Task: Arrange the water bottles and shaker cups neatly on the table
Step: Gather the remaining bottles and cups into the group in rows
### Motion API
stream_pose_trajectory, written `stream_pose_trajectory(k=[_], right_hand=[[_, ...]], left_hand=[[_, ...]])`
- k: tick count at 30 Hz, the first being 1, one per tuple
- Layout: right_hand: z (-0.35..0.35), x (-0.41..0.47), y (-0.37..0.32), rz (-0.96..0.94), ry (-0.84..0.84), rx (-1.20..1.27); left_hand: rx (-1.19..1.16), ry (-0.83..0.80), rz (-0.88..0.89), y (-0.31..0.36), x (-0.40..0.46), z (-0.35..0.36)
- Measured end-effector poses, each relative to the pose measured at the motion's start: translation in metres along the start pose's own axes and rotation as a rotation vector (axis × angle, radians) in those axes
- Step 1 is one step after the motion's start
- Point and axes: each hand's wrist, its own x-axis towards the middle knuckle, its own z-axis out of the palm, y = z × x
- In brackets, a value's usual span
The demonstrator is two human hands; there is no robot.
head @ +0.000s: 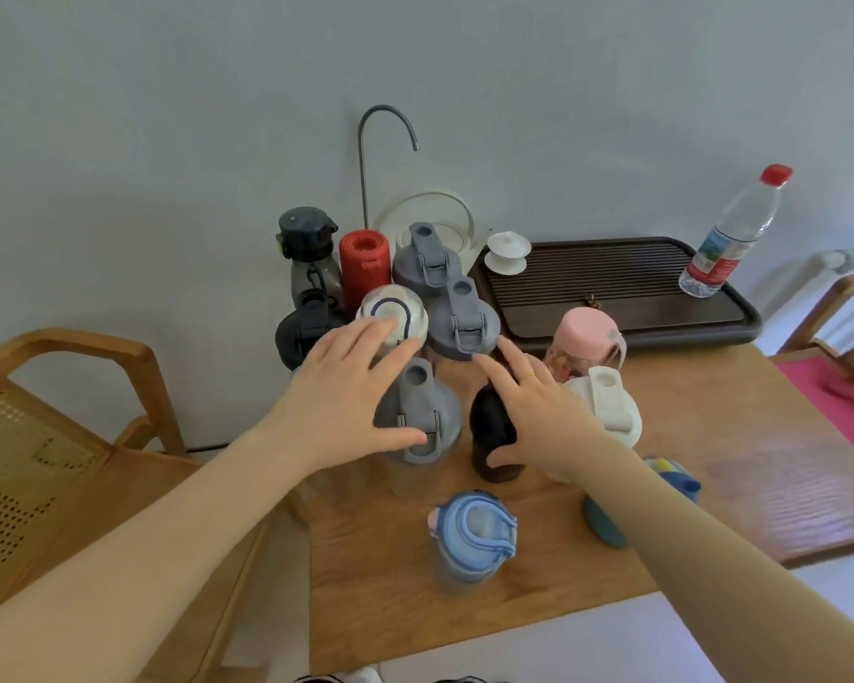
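Clearly both hands work in the crowded cluster at the table's (538, 574) back left: the left hand (346, 401) spreads open over the nearest grey-lidded shaker cup (417, 419), thumb touching its lid, while the right hand (538, 426) cups loosely around the dark bottle (494, 436), fingers not closed. Moving it well probably means gripping low and firmly, then lifting straight up, since 2 more grey shaker lids (459, 315) stand just behind and a white-lidded cup (607, 401) sits beside
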Motion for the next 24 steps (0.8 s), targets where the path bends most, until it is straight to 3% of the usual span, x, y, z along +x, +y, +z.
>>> stream_pose_trajectory(k=[3, 7, 19, 24], right_hand=[[0.005, 0.006, -0.001, -0.023, -0.101, -0.199], [0.007, 0.007, -0.006, 0.017, -0.095, -0.245], [0.028, 0.005, -0.031, 0.152, 0.182, 0.002], [0.031, 0.0, -0.023, 0.115, 0.182, 0.017]], left_hand=[[0.086, -0.063, 0.067, -0.019, -0.016, 0.018], [0.113, -0.055, 0.149, -0.029, -0.031, 0.034], [0.056, 0.04, 0.183, -0.032, -0.031, 0.042], [0.064, 0.045, 0.189, -0.032, -0.03, 0.041]])
